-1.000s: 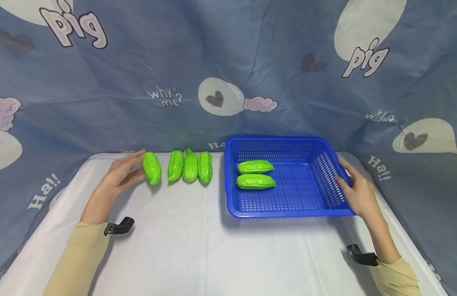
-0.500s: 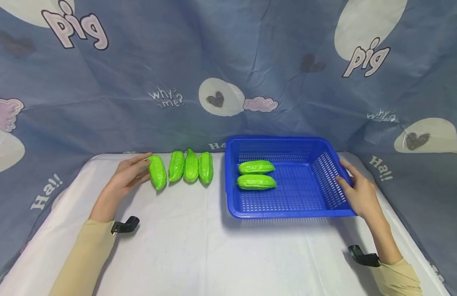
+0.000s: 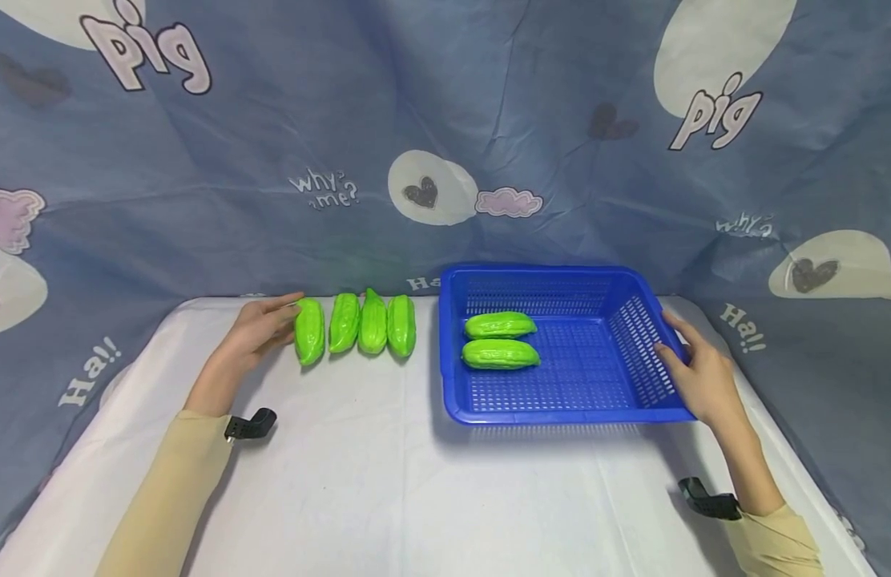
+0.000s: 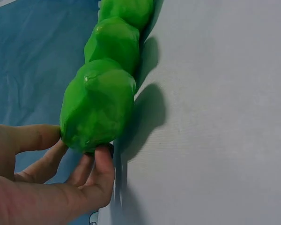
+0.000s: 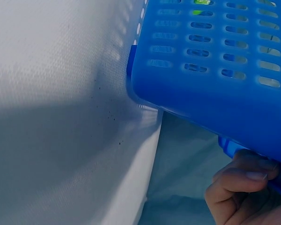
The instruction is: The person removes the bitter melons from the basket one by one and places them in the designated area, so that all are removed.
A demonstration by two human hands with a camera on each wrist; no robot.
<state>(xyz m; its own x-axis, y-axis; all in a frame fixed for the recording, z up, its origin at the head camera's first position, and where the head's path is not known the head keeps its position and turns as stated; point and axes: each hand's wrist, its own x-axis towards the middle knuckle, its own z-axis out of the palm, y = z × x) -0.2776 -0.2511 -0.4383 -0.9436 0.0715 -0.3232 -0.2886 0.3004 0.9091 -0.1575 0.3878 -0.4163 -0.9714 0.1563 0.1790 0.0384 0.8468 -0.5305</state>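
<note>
My left hand pinches a bright green, ridged bitter melon between thumb and fingers at its left side. In the left wrist view the fingertips meet the lower end of this bitter melon. It stands at the left end of a row, close beside three similar ones, the nearest being a bitter melon. At the right, my right hand grips the right rim of a blue plastic basket. In the right wrist view its fingers curl under the rim of the basket.
Two more bitter melons, an upper one and a lower one, lie side by side in the basket's left part. A white cloth covers the table. Behind it hangs a blue printed curtain.
My left hand has carried its bitter melon rightward to the row, tipping it more upright. The right hand and the basket have stayed in place.
</note>
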